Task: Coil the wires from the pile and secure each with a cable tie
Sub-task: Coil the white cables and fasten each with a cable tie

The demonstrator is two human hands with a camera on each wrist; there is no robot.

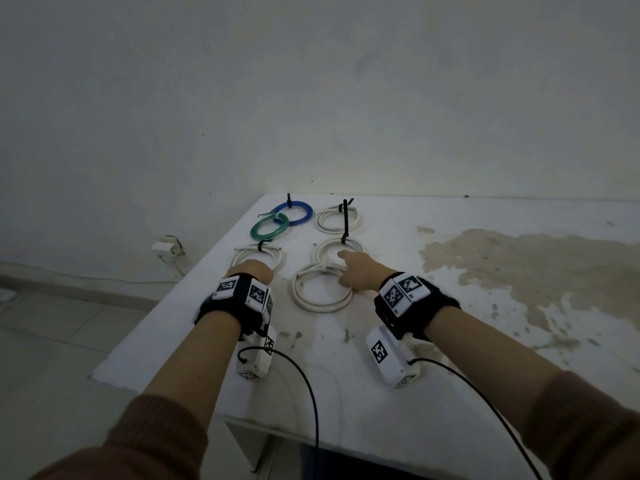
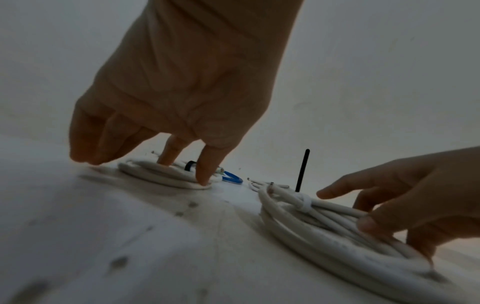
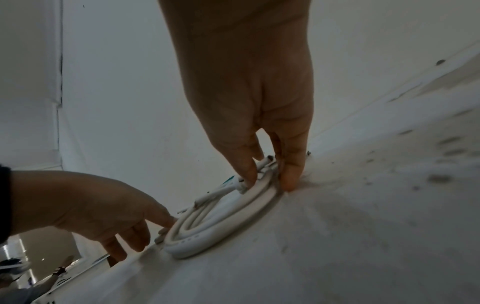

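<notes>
Stained white tabletop point(image 1: 398, 341): nearest white cable coil point(image 1: 322, 289) pinned flat by right hand point(image 1: 360, 271), fingers clamped on rim, likely for alignment; left hand point(image 1: 251, 270) relaxed, fingertips resting on neighbouring white coil point(image 1: 258, 256) left of it.

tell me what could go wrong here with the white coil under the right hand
1. The right hand pinches the nearest white wire coil at its rim; the loose wire ends could snag on the neighbouring white coil if it is slid.
2. Its white cable tie sits on one side only, so the loops might splay when it is lifted.
</notes>
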